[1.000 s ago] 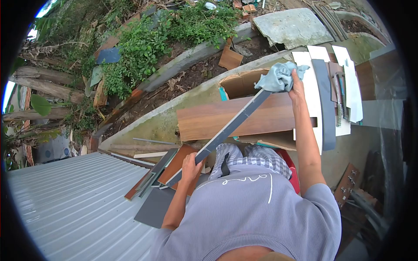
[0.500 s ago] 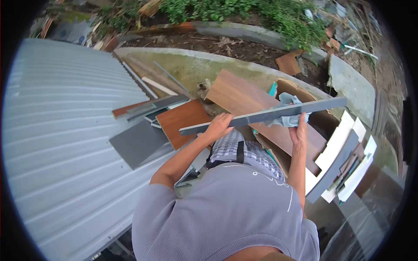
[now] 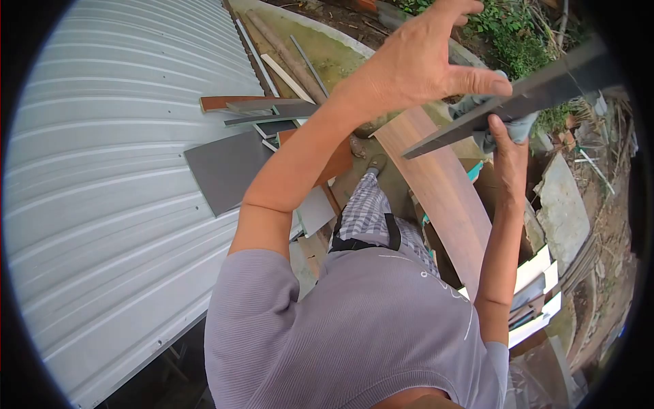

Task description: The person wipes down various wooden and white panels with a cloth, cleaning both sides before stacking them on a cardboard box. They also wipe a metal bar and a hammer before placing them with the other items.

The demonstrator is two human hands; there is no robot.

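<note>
A long, narrow dark grey board (image 3: 470,127) is raised at the upper right, tilted up to the right. My right hand (image 3: 509,160) grips it from below, with a crumpled grey-blue cloth (image 3: 521,128) bunched between palm and board. Close to the camera, my left hand (image 3: 419,65) is open, its fingers stretched out and its thumb overlapping the board's upper side in this view. Below the held board lies a wide brown wood-grain panel (image 3: 436,180), sloping across a cardboard box (image 3: 446,262) that is mostly hidden.
Corrugated metal roofing (image 3: 122,170) fills the left side. On its edge rest a dark grey panel (image 3: 228,167) and several smaller boards. White and grey strips (image 3: 535,300) are stacked at the right. Behind stand a low concrete wall (image 3: 334,31) and green plants (image 3: 497,48).
My left hand has let go of the board and lifted up and to the right. The board, still in my right hand with the cloth, has swung up and right. The view has shifted.
</note>
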